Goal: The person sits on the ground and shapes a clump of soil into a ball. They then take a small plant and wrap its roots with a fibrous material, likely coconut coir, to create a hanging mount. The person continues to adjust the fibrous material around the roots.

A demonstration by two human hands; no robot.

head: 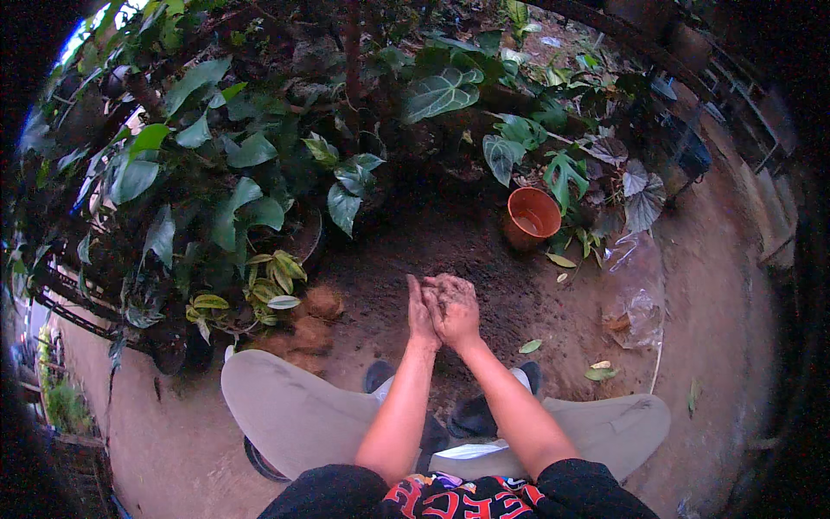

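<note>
My left hand and my right hand are pressed against each other in front of me, above dark loose soil. Dirt coats the fingers of both. The left thumb side points straight up, while the right fingers curl in over the left palm. Whether anything sits between the palms is hidden. Beyond them to the right, an orange-brown plastic pot stands tilted, its mouth facing me. To the left lie brown fibrous clumps, possibly coconut husk, beside a small yellow-green potted plant.
Dense broad-leaved plants rise at the far left; a large white-veined leaf overhangs the back. A clear plastic bag lies at the right, near fallen leaves. My bent knees flank the soil.
</note>
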